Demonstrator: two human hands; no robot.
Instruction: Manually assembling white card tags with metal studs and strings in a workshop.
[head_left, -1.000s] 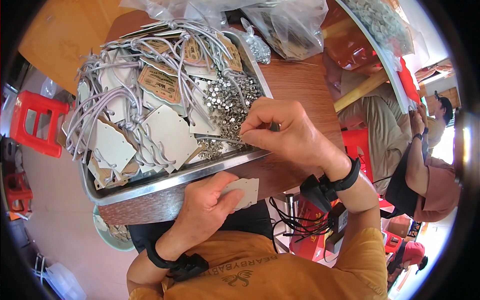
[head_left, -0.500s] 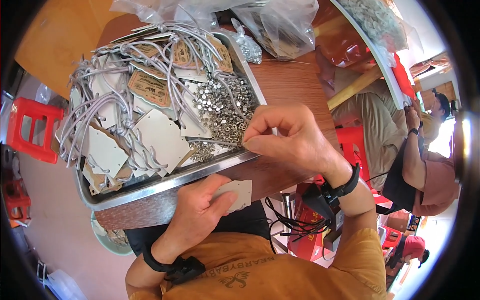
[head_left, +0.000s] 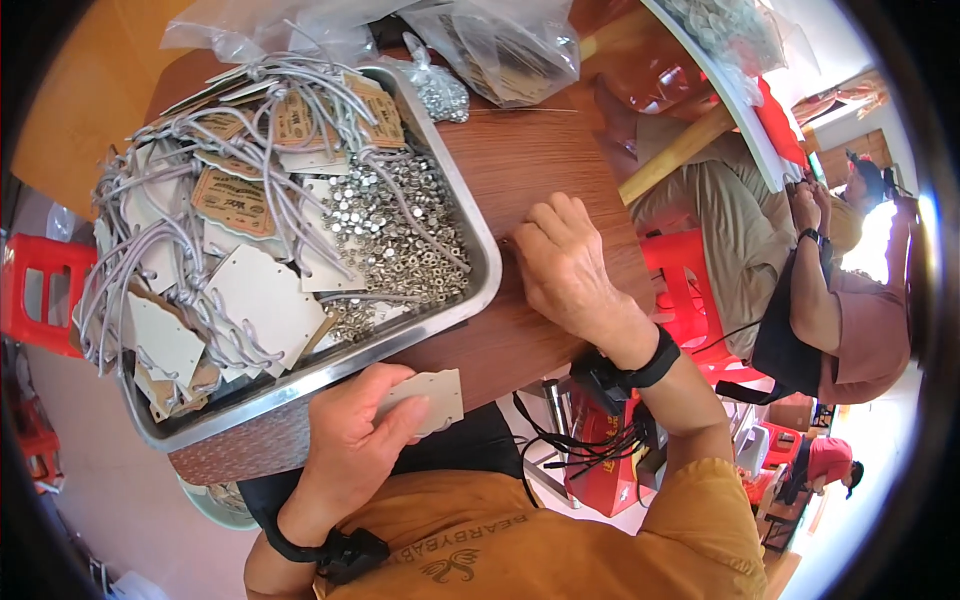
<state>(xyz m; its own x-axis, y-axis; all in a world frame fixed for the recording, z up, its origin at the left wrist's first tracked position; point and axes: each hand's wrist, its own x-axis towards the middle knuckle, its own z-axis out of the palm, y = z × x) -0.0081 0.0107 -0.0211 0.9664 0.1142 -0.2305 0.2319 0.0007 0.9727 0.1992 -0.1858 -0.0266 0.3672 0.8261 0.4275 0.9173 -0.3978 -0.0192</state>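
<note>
My left hand [head_left: 352,425] pinches a small pale card tag [head_left: 440,402] between thumb and fingers, just off the table's near edge. It has a scalloped edge and tiny holes. My right hand [head_left: 568,268] hovers at or rests on the brown table, right of the metal tray [head_left: 488,255]. Its fingers are curled and closed; whatever their tips hold, if anything, is hidden. Inside the tray lie many small silver metal eyelets [head_left: 425,255]. Beside them is a tangled heap of card tags [head_left: 262,298] with knotted grey cords [head_left: 185,235].
Clear plastic bags [head_left: 500,50] and a small bag of metal pieces [head_left: 440,88] lie behind the tray. Red stools [head_left: 45,290] stand left and right. Another person [head_left: 840,320] sits at the right. Black cables [head_left: 590,440] hang below the table.
My right hand has moved off the tray's right rim to the table beside it, its fingers turned down. My left hand keeps the card tag. The whole view has shifted slightly.
</note>
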